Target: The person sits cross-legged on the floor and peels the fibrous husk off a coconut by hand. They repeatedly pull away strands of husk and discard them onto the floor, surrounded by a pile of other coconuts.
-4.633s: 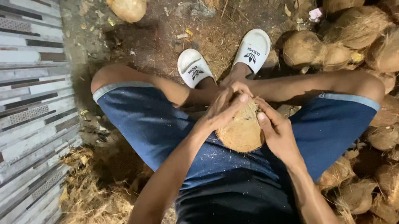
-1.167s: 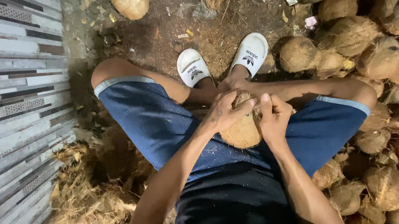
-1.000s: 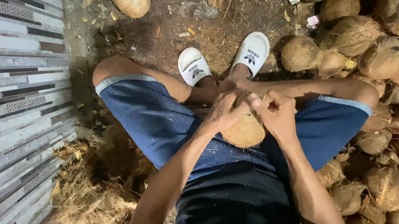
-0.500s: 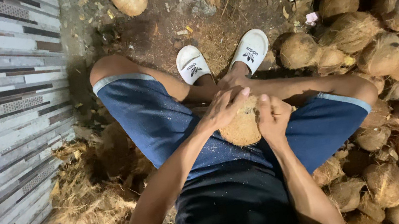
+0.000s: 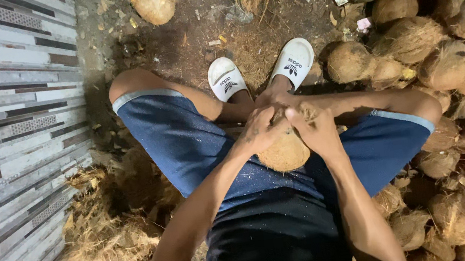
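Since half a second earlier, both hands have drawn closer together over the top of the coconut, and the fruit sits slightly lower between the knees; feet and surroundings unchanged. Head view, single entry. Item one: coconut [image 5: 285,152], partly husked, tan and fibrous, at picture centre, held above the lap between the thighs. Item two: left hand [image 5: 260,131], at 10 o'clock of the coconut, fingers curled and clamped on its upper husk. Item three: right hand [image 5: 315,131], at 2 o'clock of the coconut, likewise clamped on the upper husk, thumb nearly meeting the left hand's fingers. Item four: blue shorts [image 5: 181,142], legs spread. Item five: white slides [image 5: 226,78], pair, at 12 o'clock of the coconut, on dirt. Item six: heap of unhusked coconuts [image 5: 447,65], filling 1 to 5 o'clock. Item seven: pile of stripped husk fibre [image 5: 105,244], at 8 o'clock. Item eight: striped tiled wall [image 5: 9,115], at 9 o'clock. Item nine: lone coconut [image 5: 153,0], at 11 o'clock, well apart.
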